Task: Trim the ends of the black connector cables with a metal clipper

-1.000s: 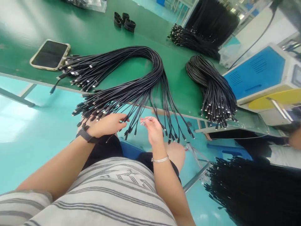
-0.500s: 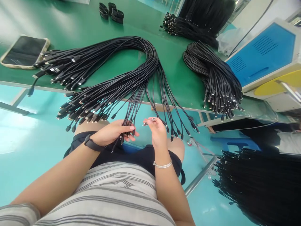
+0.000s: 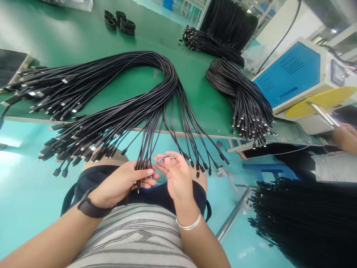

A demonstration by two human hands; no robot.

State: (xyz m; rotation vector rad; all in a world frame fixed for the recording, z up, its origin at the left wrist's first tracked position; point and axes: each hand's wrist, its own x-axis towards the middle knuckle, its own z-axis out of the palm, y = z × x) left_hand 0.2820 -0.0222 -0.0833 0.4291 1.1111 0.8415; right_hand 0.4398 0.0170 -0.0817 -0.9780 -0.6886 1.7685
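My left hand (image 3: 138,178), with a dark band on its wrist, is closed round several black USB cables (image 3: 146,143) near their plug ends, thumb across them. Below the fingers a few plugs stick out. Just to the right, my right hand (image 3: 178,175) pinches small silver nail clippers (image 3: 166,158), whose tip lies close to the held cable ends. These cables belong to a large looped bundle (image 3: 164,74) on the green table (image 3: 192,104). Its other plugs hang over the front edge, to the left and right of my hands.
A second cable bundle (image 3: 240,93) lies to the right, before a blue and white machine (image 3: 292,70) with a yellow disc. More cables are heaped at the back (image 3: 214,41) and lower right (image 3: 304,219). A phone (image 3: 11,67) lies left. Another person's hand (image 3: 346,137) shows far right.
The view has shifted, so the table things sit further left. My right hand with the nail clippers has come closer to the cables in my left hand. Another person's hand has appeared at the right.
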